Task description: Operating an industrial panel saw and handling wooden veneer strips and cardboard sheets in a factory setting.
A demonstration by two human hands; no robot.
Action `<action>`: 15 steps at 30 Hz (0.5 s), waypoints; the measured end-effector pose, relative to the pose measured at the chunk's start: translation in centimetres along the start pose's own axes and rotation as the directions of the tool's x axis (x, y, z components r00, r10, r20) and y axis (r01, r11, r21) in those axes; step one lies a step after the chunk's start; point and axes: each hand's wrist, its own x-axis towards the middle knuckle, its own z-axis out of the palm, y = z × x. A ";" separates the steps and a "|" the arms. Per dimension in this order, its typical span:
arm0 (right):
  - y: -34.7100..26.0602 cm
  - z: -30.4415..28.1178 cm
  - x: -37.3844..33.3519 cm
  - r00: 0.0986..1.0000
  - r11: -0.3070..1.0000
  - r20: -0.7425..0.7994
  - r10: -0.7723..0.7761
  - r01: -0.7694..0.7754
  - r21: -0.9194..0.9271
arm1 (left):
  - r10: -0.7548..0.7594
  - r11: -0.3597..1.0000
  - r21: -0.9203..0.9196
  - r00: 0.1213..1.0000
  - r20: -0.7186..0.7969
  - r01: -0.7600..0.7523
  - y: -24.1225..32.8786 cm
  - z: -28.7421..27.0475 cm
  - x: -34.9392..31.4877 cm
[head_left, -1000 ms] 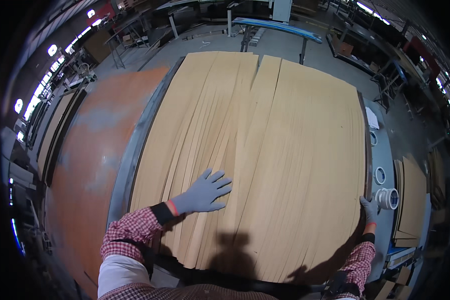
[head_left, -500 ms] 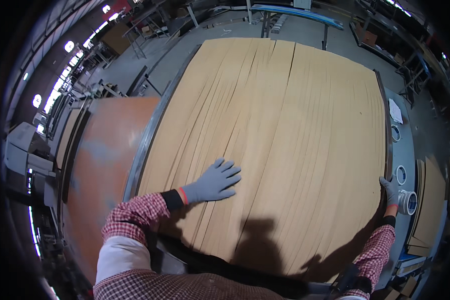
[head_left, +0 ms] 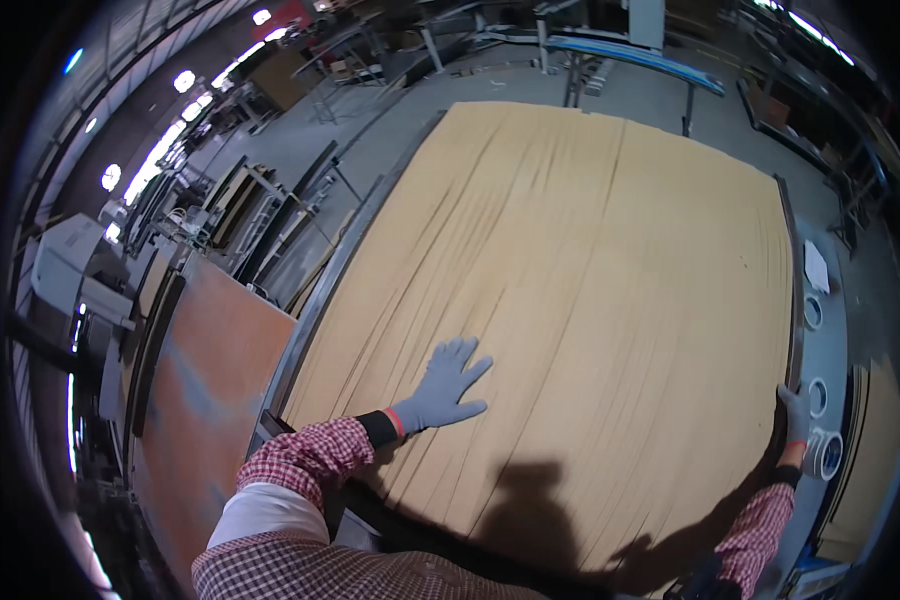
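A broad tan surface of long strips [head_left: 610,300], laid side by side with narrow dark gaps between several of them, fills the middle. A dark metal rail [head_left: 362,233] bounds its left side and another rail [head_left: 792,262] its right. Near the front left, my gloved left hand [head_left: 438,388] lies flat on the strips, fingers and thumb apart, holding nothing. My gloved right hand [head_left: 794,412] is at the right rail near the front corner, its fingers wrapped over the edge; the finger ends are partly hidden. Both gloves are grey.
An orange-and-grey panel [head_left: 215,370] stands left of the frame. Along the right, a blue-grey ledge [head_left: 828,310] carries white rolls [head_left: 823,452] and a paper sheet [head_left: 816,266]. Tan boards [head_left: 865,460] stand farther right. A blue-topped bench [head_left: 635,62] is beyond the far edge.
The view has shifted and turned. Along the left rail, less of the orange panel shows and more workshop floor. The strip gaps look fainter. My left hand's fingers have turned to point farther forward.
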 end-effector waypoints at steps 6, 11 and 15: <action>0.0 1.2 2.4 0.987 0.942 -0.145 0.064 -0.108 -0.316 | -0.235 0.967 -0.156 0.944 -0.233 0.202 -3.5 -4.2 4.6; -3.2 3.1 4.1 0.996 0.960 -0.091 -0.013 -0.013 -0.280 | -0.621 0.479 0.086 0.407 -0.670 0.873 -24.1 -9.0 8.5; -3.4 2.9 4.2 0.998 0.983 -0.069 0.011 -0.023 -0.181 | -0.858 0.394 -0.052 0.347 -0.378 0.918 -29.9 -8.6 8.8</action>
